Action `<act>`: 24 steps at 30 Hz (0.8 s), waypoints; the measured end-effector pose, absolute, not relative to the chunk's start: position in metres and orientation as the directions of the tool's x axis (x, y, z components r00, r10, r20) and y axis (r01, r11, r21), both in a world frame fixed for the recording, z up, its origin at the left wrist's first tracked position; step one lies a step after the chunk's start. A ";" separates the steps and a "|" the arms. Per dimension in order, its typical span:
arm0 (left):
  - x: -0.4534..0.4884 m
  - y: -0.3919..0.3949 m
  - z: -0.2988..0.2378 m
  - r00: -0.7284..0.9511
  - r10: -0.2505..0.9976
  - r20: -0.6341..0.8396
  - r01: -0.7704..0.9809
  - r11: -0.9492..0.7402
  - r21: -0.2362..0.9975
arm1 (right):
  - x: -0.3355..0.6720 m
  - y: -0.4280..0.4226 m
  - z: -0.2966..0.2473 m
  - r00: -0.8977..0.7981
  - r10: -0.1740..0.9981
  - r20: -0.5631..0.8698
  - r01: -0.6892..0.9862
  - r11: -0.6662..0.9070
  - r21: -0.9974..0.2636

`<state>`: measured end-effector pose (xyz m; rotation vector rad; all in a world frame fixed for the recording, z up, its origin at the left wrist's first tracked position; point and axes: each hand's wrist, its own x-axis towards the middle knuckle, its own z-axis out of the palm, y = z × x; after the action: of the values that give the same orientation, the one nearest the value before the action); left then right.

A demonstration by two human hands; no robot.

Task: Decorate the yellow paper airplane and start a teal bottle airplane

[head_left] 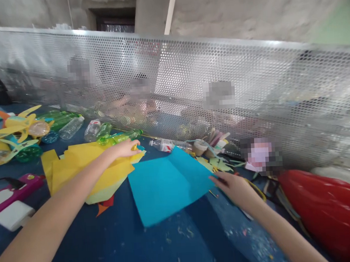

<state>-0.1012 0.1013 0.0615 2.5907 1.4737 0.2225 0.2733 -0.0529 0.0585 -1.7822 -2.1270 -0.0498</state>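
A creased blue sheet of paper (166,184) lies on the dark blue table (119,243) in front of me. My right hand (235,188) rests at its right edge, fingers pinched on the corner. My left hand (124,149) reaches forward over a stack of yellow sheets (85,167) and its fingers curl round the far edge of the top sheet. A small orange scrap (104,207) pokes out under the yellow stack.
A perforated metal screen (190,79) runs across the back, with people behind it. Plastic bottles (72,126) and yellow paper-and-bottle craft pieces (19,133) lie at the left. A pink and white tool (11,194) sits near left. A red rounded object (325,209) is at right, paper scraps (217,162) beside it.
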 end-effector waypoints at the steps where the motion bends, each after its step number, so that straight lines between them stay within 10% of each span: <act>1: -0.097 0.098 0.064 0.505 0.859 0.080 0.837 -0.510 0.197 | 0.287 -0.051 0.055 -0.080 0.948 0.308 0.959 0.158 -0.236; 13: -0.011 -0.015 0.060 0.967 0.248 0.064 0.222 -0.935 0.276 | 0.290 -0.003 0.047 0.076 0.847 0.527 0.836 0.234 -0.497; 18: -0.012 -0.040 0.043 0.946 0.325 0.016 0.313 -0.922 0.228 | 0.250 -0.017 0.062 -0.085 0.725 0.684 0.881 0.376 -0.289; 24: -0.020 -0.042 0.031 0.896 0.438 0.073 0.420 -0.890 0.178 | 0.202 -0.104 0.056 -0.460 0.868 0.186 0.761 0.493 -0.422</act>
<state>-0.0200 -0.0424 0.0313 2.9043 0.6619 0.1662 0.2023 -0.1037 0.0558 -1.3574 -2.3663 0.3955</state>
